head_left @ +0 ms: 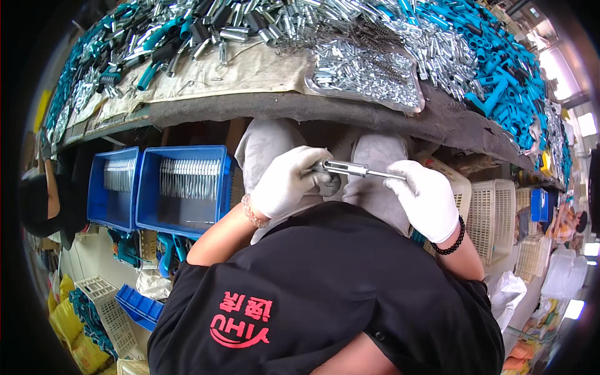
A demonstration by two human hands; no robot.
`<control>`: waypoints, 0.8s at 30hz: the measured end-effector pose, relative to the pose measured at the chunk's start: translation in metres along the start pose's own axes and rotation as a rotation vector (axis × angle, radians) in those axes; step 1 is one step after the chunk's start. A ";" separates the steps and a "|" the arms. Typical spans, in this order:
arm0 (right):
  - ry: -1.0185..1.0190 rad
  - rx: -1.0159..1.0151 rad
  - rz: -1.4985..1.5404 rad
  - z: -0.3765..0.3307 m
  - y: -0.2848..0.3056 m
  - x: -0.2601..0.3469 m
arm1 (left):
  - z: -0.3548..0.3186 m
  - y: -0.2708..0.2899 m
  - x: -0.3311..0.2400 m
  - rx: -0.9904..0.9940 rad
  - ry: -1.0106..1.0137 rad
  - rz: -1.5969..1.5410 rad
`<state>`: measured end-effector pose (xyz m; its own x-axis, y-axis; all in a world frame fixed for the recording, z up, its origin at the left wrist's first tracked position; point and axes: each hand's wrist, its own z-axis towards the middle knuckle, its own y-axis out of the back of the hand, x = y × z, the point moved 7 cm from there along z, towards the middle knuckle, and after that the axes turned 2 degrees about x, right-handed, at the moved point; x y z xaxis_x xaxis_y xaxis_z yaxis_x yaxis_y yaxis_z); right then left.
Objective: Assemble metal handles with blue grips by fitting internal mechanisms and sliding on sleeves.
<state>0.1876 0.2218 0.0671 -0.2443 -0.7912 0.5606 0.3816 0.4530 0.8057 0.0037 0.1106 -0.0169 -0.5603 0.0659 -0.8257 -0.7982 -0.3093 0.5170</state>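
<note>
Above my lap I hold a silver slotted metal tube (345, 167) with a thin metal rod (379, 174) sticking out of its right end. My left hand (284, 181), in a white glove, is closed around the tube's left end. In a matching glove, my right hand (428, 197) pinches the rod's outer end between thumb and fingers. The tube lies nearly level, tilting slightly down to the right. What sits inside the tube, and its end under my left fingers, is hidden.
Ahead is a cloth-covered workbench (250, 107) heaped with silver tubes and teal plastic parts (506, 81). A clear tray (400, 107) of small metal pieces sits near its edge. Two blue bins (184, 151) with rows of metal parts stand left; beige crates (494, 215) stand right. Another person (50, 197) is far left.
</note>
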 end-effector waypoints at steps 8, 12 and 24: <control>0.359 0.058 -0.168 0.032 -0.032 -0.006 | 0.016 -0.026 -0.036 0.040 -0.264 0.128; 0.236 -0.297 -0.086 0.112 0.012 -0.042 | 0.019 -0.007 0.003 -0.103 0.040 0.046; 0.370 -0.162 -0.021 0.183 0.019 -0.054 | -0.013 -0.002 0.073 -0.202 0.687 -0.860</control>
<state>0.0454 0.3488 0.0872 0.0722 -0.9074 0.4140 0.5226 0.3880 0.7592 -0.0331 0.1033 -0.0814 0.4517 -0.1869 -0.8724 -0.7758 -0.5652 -0.2805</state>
